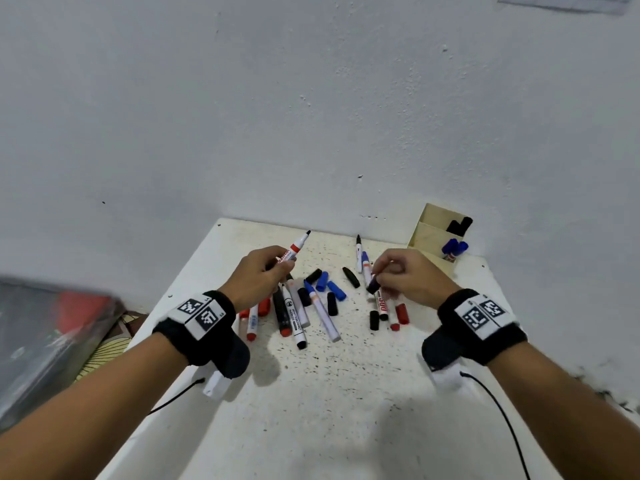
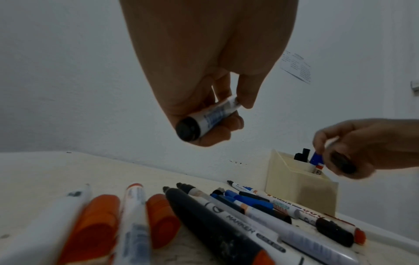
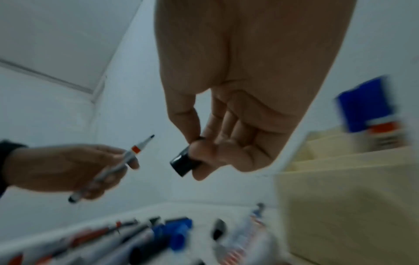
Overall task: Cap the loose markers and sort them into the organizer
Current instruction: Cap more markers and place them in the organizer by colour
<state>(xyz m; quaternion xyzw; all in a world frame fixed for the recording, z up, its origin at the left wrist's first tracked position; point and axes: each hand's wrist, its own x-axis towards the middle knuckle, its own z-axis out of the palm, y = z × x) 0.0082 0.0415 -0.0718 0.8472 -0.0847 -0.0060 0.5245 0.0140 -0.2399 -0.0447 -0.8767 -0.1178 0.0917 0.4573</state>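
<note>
Glossy, seemingly plastic black cap (image 3: 184, 164)

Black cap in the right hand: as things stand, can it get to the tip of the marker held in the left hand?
Probably yes. The right hand pinches the black cap, the left hand holds the uncapped marker tip-up above the table, and only open air lies between them.

Light: dim, even, bluish.
Shadows: soft, under wrists on table (image 1: 311, 393).
Blur: right wrist view smeared.
Edges: wide-angle bending.
</note>
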